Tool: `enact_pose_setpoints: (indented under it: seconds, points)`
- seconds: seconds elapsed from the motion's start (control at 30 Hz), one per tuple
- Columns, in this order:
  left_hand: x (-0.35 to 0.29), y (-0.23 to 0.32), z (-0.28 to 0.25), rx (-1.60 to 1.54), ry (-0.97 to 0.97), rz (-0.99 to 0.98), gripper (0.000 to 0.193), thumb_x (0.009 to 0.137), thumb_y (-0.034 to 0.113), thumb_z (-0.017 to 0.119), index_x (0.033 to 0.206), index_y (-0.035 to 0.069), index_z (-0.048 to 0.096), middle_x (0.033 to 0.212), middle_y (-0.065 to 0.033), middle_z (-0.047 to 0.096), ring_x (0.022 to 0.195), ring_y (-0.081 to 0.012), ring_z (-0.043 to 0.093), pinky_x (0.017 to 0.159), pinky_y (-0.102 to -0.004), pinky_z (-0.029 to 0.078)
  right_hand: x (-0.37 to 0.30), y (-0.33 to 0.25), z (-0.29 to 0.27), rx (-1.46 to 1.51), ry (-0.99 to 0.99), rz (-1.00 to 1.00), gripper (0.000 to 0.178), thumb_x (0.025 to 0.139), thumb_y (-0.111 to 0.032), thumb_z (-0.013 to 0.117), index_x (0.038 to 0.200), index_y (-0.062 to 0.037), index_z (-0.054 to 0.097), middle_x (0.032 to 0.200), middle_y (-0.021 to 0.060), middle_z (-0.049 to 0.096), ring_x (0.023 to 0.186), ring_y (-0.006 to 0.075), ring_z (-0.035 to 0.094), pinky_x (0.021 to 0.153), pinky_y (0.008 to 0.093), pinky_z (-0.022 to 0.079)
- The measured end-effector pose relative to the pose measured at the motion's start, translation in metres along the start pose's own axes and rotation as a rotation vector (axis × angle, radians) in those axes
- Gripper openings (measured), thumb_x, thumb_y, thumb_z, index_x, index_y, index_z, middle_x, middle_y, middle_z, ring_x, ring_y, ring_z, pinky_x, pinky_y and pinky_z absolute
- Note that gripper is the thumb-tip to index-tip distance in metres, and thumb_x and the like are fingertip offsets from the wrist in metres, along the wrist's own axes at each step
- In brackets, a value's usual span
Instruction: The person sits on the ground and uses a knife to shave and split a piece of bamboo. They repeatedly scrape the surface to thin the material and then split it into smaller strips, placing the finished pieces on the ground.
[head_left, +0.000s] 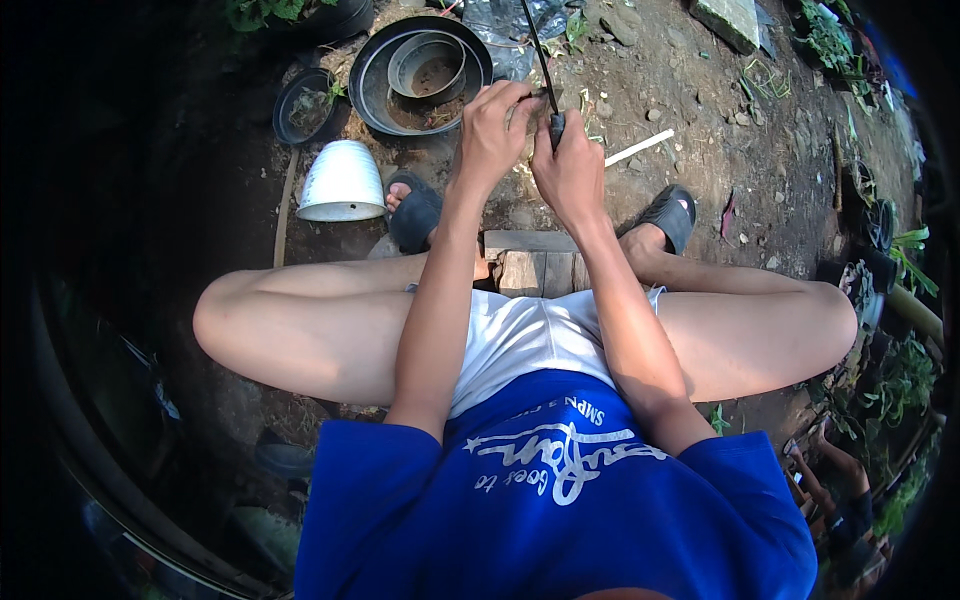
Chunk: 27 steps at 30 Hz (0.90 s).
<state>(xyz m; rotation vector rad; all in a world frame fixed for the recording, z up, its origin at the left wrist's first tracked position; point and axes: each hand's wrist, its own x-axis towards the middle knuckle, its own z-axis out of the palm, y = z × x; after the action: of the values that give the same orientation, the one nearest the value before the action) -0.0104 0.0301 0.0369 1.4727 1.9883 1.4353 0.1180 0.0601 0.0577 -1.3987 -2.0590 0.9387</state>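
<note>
My right hand (571, 172) is closed around the black handle of a long knife (541, 55). Its thin dark blade, seen almost edge-on, points away from me. Just to the left, my left hand (492, 133) is closed, thumb and fingers bent toward the base of the blade. A small dark piece seems to lie at its fingertips, too hidden to name. Both hands are held out beyond my knees, close together over the bare ground.
A white ribbed pot (342, 180) stands upside down at the left. Behind it are a wide black basin (366, 95) with a smaller pot (428, 52) inside and a small black pot (303, 105). A white stick (640, 148) lies right of my hands; a concrete block (727, 24) is farther off.
</note>
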Motion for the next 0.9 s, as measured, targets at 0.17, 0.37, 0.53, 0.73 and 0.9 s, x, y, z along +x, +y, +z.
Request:
enact_pose_setpoints:
  seconds: [0.17, 0.37, 0.53, 0.73, 0.9]
  points:
    - [0.007, 0.011, -0.007, 0.058, -0.015, 0.049, 0.018, 0.092, 0.005, 0.072, 0.109, -0.001, 0.073, 0.099, -0.0169, 0.074, 0.091, -0.0368, 0.073, 0.079, -0.0397, 0.056, -0.001, -0.004, -0.010, 0.010, 0.011, -0.040, 0.023, 0.099, -0.019, 0.064, 0.099, 0.0019, 0.055, 0.067, 0.0314, 0.065, 0.065, 0.0515, 0.068, 0.059, 0.0586, 0.051]
    - [0.007, 0.004, -0.014, 0.097, -0.078, 0.051, 0.024, 0.091, 0.014, 0.076, 0.113, 0.004, 0.073, 0.104, -0.0154, 0.074, 0.095, -0.0364, 0.069, 0.081, -0.0434, 0.055, -0.005, -0.001, -0.005, 0.054, 0.022, -0.008, 0.021, 0.100, -0.017, 0.064, 0.097, 0.0015, 0.054, 0.067, 0.0311, 0.065, 0.065, 0.0512, 0.068, 0.057, 0.0582, 0.050]
    - [-0.011, -0.026, 0.003, -0.008, -0.219, -0.183, 0.049, 0.086, 0.013, 0.082, 0.131, 0.008, 0.063, 0.113, -0.0147, 0.071, 0.104, -0.0382, 0.069, 0.089, -0.0444, 0.055, -0.005, 0.015, 0.008, 0.048, 0.027, -0.025, 0.022, 0.101, -0.017, 0.064, 0.097, 0.0023, 0.053, 0.065, 0.0300, 0.065, 0.064, 0.0505, 0.068, 0.056, 0.0559, 0.051]
    - [-0.009, -0.022, 0.022, 0.004, -0.069, -0.022, 0.022, 0.091, 0.009, 0.075, 0.110, -0.001, 0.071, 0.101, -0.0210, 0.070, 0.094, -0.0432, 0.068, 0.080, -0.0471, 0.053, -0.004, -0.003, -0.008, 0.055, 0.038, -0.044, 0.026, 0.101, -0.020, 0.066, 0.096, 0.0028, 0.053, 0.065, 0.0292, 0.065, 0.064, 0.0494, 0.068, 0.055, 0.0541, 0.051]
    - [-0.006, -0.014, 0.003, 0.019, -0.062, 0.020, 0.026, 0.090, 0.015, 0.078, 0.112, 0.001, 0.072, 0.100, -0.0173, 0.070, 0.098, -0.0403, 0.067, 0.085, -0.0464, 0.053, -0.006, -0.010, -0.020, 0.127, 0.111, -0.118, 0.025, 0.099, -0.018, 0.068, 0.094, 0.0017, 0.055, 0.070, 0.0271, 0.066, 0.066, 0.0479, 0.069, 0.055, 0.0500, 0.049]
